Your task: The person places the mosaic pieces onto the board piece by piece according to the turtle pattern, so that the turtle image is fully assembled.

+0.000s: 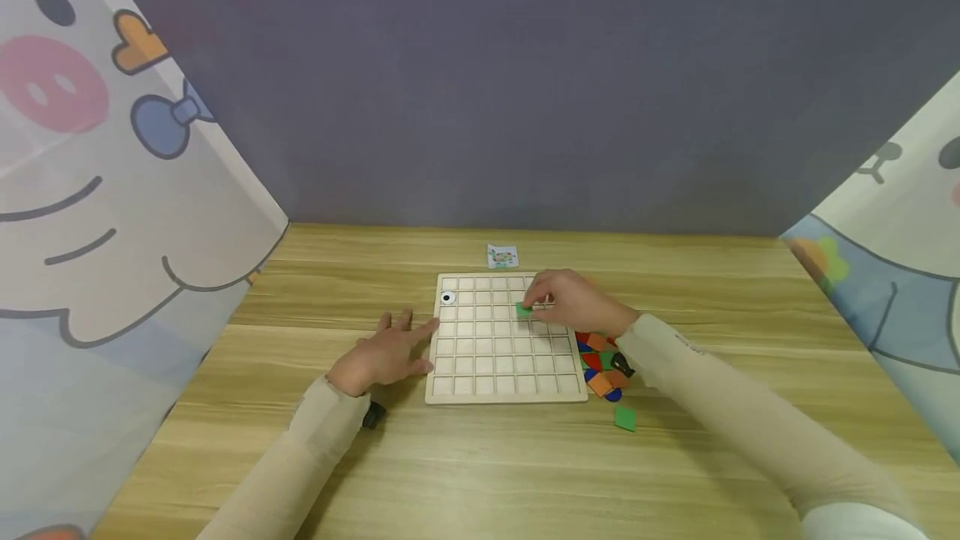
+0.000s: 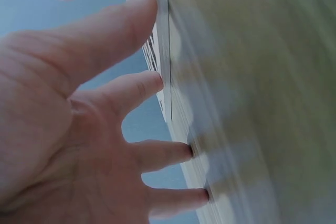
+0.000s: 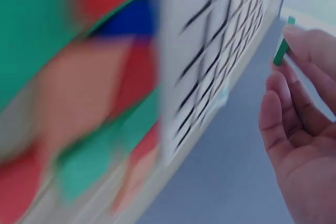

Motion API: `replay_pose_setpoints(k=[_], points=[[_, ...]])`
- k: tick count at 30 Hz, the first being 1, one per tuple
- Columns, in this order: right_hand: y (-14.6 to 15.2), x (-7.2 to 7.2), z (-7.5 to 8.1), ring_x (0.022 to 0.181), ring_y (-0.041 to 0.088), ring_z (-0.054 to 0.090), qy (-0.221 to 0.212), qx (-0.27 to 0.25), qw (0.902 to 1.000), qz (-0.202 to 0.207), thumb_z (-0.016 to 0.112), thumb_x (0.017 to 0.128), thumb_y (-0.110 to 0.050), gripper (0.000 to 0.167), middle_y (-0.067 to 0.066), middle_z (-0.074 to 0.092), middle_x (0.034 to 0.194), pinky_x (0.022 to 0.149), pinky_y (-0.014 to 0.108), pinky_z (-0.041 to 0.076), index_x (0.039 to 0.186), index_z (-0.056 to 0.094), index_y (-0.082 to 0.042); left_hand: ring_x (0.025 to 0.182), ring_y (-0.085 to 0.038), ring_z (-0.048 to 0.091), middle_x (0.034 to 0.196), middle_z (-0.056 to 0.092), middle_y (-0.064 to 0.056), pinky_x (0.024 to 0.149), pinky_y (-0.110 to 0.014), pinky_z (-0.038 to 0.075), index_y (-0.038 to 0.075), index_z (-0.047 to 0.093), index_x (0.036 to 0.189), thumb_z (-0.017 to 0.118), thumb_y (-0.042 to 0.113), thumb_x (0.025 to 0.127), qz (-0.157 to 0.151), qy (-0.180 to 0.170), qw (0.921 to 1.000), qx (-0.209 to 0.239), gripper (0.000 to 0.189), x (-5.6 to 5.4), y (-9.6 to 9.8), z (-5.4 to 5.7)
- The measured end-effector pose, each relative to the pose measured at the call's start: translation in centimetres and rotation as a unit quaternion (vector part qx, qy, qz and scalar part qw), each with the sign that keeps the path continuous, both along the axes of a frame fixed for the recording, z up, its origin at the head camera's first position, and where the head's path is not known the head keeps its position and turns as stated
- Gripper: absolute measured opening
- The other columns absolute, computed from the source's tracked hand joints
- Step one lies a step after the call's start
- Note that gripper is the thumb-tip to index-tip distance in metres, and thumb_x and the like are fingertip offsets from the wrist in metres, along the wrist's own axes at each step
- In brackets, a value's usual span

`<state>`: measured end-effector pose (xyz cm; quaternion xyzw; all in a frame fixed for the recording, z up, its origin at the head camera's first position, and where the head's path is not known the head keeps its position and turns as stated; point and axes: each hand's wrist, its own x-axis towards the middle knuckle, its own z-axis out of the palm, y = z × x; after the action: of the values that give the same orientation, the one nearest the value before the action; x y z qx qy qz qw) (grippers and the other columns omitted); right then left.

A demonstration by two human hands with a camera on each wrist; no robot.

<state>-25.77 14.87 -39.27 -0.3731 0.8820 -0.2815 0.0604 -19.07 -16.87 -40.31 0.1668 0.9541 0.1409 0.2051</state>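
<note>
A pale wooden grid board [image 1: 495,400] lies on the table, with a white round eye piece [image 1: 447,297] in a cell near its upper left. Over the board's upper right part, my right hand [image 1: 573,301] pinches a green tile [image 1: 522,309] between thumb and fingertips; the right wrist view shows that tile [image 3: 284,43] edge-on, apart from the board. My left hand [image 1: 386,350] is spread at the board's left edge. In the left wrist view its thumb and index finger touch the board's side [image 2: 164,35], and the other visible fingertips rest on the table.
Beside the board's right edge lies a pile of coloured pieces [image 1: 600,363], red, orange, blue and green, partly under the right forearm. A loose green tile [image 1: 625,418] sits nearer the front. A small printed card [image 1: 502,256] lies behind the board, before a grey wall [image 1: 480,107].
</note>
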Motion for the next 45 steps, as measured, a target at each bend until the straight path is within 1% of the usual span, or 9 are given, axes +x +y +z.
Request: replay_pose_setpoints(k=[5, 8, 13, 18, 25, 32, 35, 41, 45], points=[[-4.4, -0.1, -0.3, 0.079, 0.008, 0.055, 0.006, 0.008, 0.9998, 0.015, 0.075, 0.082, -0.010, 0.013, -0.006, 0.065, 0.093, 0.069, 0.025, 0.048, 0.095, 0.076, -0.011, 0.133, -0.056, 0.005, 0.153, 0.006, -0.025, 0.084, -0.079, 0.024, 0.024, 0.025, 0.151, 0.062, 0.037, 0.091, -0.001, -0.003, 0.9999, -0.010, 0.072, -0.1, 0.1, -0.1], [-6.3, -0.5, -0.6, 0.079, 0.008, 0.055, -0.004, 0.011, 0.9999, 0.012, 0.075, 0.082, -0.009, 0.012, -0.005, 0.065, 0.091, 0.069, 0.024, 0.048, 0.093, 0.076, -0.011, 0.133, -0.056, 0.005, 0.153, 0.007, -0.025, 0.084, -0.079, 0.024, 0.025, 0.025, 0.151, 0.061, 0.039, 0.091, 0.002, -0.005, 0.9999, -0.016, 0.072, -0.1, 0.2, -0.1], [-9.0, -1.2, -1.1, 0.076, 0.007, 0.054, -0.016, 0.027, 0.9995, -0.005, 0.076, 0.081, -0.010, 0.009, -0.007, 0.063, 0.086, 0.067, 0.023, 0.047, 0.090, 0.076, -0.011, 0.132, -0.056, 0.005, 0.153, 0.007, -0.025, 0.084, -0.080, 0.022, 0.026, 0.025, 0.151, 0.062, 0.040, 0.090, 0.004, -0.004, 0.9998, -0.016, 0.072, -0.2, 0.3, -0.1], [-10.9, -1.5, -1.4, 0.076, 0.007, 0.055, -0.020, 0.035, 0.9991, -0.014, 0.077, 0.080, -0.009, 0.007, -0.007, 0.062, 0.083, 0.068, 0.021, 0.047, 0.087, 0.076, -0.010, 0.132, -0.057, 0.006, 0.153, 0.007, -0.024, 0.083, -0.080, 0.022, 0.026, 0.025, 0.151, 0.062, 0.040, 0.090, 0.000, 0.000, 0.9999, -0.015, 0.073, -0.3, 0.2, -0.2], [-12.2, -1.5, -1.6, 0.074, 0.009, 0.055, -0.016, 0.042, 0.9989, -0.015, 0.076, 0.080, -0.007, 0.007, -0.006, 0.061, 0.080, 0.067, 0.021, 0.047, 0.087, 0.075, -0.007, 0.132, -0.057, 0.006, 0.153, 0.009, -0.025, 0.083, -0.080, 0.021, 0.025, 0.028, 0.150, 0.064, 0.038, 0.089, 0.008, 0.007, 0.9999, -0.001, 0.073, -0.4, 0.2, -0.2], [-12.8, -1.5, -1.8, 0.076, 0.009, 0.055, 0.003, 0.056, 0.9982, -0.022, 0.075, 0.080, -0.006, 0.006, -0.003, 0.064, 0.083, 0.071, 0.022, 0.047, 0.086, 0.076, -0.007, 0.133, -0.056, 0.006, 0.153, 0.009, -0.024, 0.083, -0.080, 0.021, 0.025, 0.029, 0.150, 0.065, 0.038, 0.088, 0.012, 0.007, 0.9999, -0.002, 0.073, -0.4, 0.1, -0.2], [-12.9, -1.5, -1.9, 0.074, 0.009, 0.056, -0.005, 0.049, 0.9986, -0.021, 0.074, 0.081, -0.004, 0.006, -0.002, 0.062, 0.082, 0.069, 0.020, 0.048, 0.086, 0.075, -0.005, 0.133, -0.056, 0.006, 0.154, 0.009, -0.024, 0.083, -0.080, 0.021, 0.025, 0.029, 0.150, 0.065, 0.038, 0.088, 0.014, 0.007, 0.9999, -0.004, 0.073, -0.3, 0.0, -0.2], [-13.1, -1.1, -2.1, 0.077, 0.010, 0.055, 0.018, 0.046, 0.9987, 0.008, 0.071, 0.082, 0.000, 0.007, -0.002, 0.058, 0.082, 0.072, 0.017, 0.046, 0.089, 0.074, -0.002, 0.133, -0.055, 0.006, 0.154, 0.008, -0.023, 0.084, -0.079, 0.022, 0.024, 0.028, 0.150, 0.064, 0.039, 0.088, 0.016, 0.004, 0.9998, -0.006, 0.073, -0.1, -0.1, -0.2], [-12.8, -0.8, -1.9, 0.087, 0.013, 0.056, 0.028, 0.063, 0.9971, 0.031, 0.068, 0.086, -0.001, 0.013, 0.001, 0.059, 0.092, 0.078, 0.019, 0.046, 0.098, 0.073, -0.002, 0.133, -0.055, 0.006, 0.154, 0.007, -0.022, 0.083, -0.080, 0.022, 0.024, 0.028, 0.150, 0.064, 0.040, 0.089, 0.013, 0.003, 0.9999, -0.010, 0.073, -0.2, -0.3, -0.2]])
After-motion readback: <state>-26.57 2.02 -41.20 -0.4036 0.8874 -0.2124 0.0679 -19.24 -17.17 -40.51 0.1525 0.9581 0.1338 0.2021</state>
